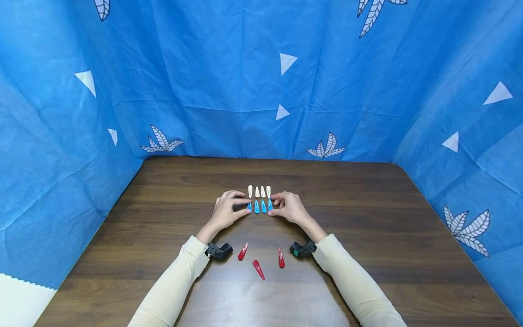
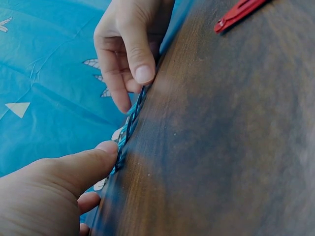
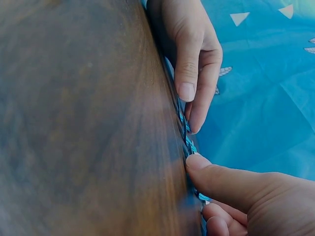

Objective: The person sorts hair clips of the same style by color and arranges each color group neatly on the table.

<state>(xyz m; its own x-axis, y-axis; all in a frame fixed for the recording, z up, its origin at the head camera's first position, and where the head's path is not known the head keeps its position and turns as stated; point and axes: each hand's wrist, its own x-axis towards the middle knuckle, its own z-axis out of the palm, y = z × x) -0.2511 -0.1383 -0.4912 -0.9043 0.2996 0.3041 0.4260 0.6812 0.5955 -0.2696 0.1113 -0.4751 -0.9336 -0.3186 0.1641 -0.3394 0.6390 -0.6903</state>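
Observation:
In the head view, several blue hair clips (image 1: 257, 206) lie side by side in a row on the table, below a row of several cream hair clips (image 1: 257, 192). My left hand (image 1: 224, 210) pinches the leftmost blue clip (image 1: 249, 206) between thumb and index finger, one at each end. At the row's other end, my right hand (image 1: 291, 208) pinches the rightmost blue clip (image 1: 270, 205), its thumb at the lower tip. The left wrist view shows the left thumb (image 2: 101, 156) against the row's near edge; the right thumb (image 3: 209, 169) does likewise in the right wrist view.
Closer to the body, three red hair clips lie apart: one on the left (image 1: 243, 251), one in the middle (image 1: 259, 270), one on the right (image 1: 281, 258). The brown wooden table (image 1: 347, 195) is bordered by a blue patterned cloth (image 1: 241, 81) at the back and sides.

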